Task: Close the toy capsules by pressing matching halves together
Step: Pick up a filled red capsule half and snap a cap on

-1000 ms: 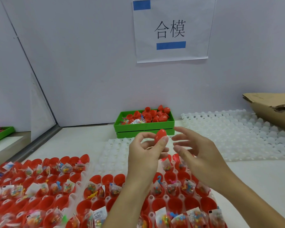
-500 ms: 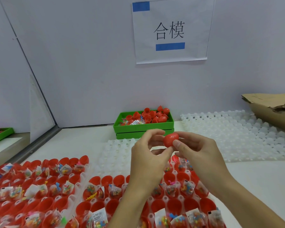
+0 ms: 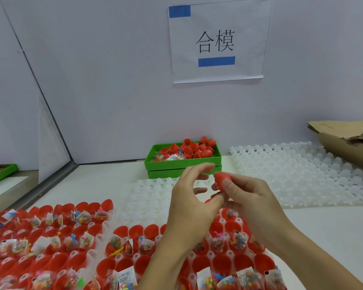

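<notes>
One capsule pinched in right fingers

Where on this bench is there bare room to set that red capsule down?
Bare table lies left of the green bin, beyond the filled trays. Another bare patch sits at near right, below the empty white tray. That tray's cups are free too. The near left is crowded with red halves.

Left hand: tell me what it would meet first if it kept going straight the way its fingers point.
Probably the red capsule pinched in the right hand; the left hand has fingers pointing right toward it, though depth is unclear.
</notes>
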A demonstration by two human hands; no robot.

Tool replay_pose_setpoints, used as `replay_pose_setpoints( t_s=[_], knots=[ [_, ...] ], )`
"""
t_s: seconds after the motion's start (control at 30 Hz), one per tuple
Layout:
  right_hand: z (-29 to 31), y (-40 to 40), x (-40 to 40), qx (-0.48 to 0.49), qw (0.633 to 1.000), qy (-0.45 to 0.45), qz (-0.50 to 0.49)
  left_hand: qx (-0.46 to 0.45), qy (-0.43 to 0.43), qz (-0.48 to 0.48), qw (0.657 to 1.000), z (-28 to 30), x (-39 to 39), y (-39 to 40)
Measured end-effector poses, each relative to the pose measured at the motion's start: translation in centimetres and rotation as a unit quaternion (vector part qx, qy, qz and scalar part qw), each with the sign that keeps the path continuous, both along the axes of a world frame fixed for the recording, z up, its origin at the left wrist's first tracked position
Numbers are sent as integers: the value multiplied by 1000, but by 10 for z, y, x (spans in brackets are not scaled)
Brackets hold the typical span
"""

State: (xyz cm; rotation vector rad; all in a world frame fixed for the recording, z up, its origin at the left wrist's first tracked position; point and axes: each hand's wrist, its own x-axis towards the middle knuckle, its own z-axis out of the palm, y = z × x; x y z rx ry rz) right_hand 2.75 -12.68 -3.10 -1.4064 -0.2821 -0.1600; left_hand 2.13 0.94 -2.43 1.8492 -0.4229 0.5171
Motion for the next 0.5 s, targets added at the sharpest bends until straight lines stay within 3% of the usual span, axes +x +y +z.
replay_pose_setpoints(
  t_s=[0.1, 0.27, 0.5],
  knots=[
    [0, -3, 1, 39, 997, 37, 57, -29, 49, -43, 997, 2, 0, 2],
    [0, -4, 1, 35, 996, 38, 70, -50, 28, -40, 998, 2, 0, 2],
    [1, 1, -6, -130, 987, -62, -67, 81, -36, 104, 991, -4, 2, 3]
  ],
)
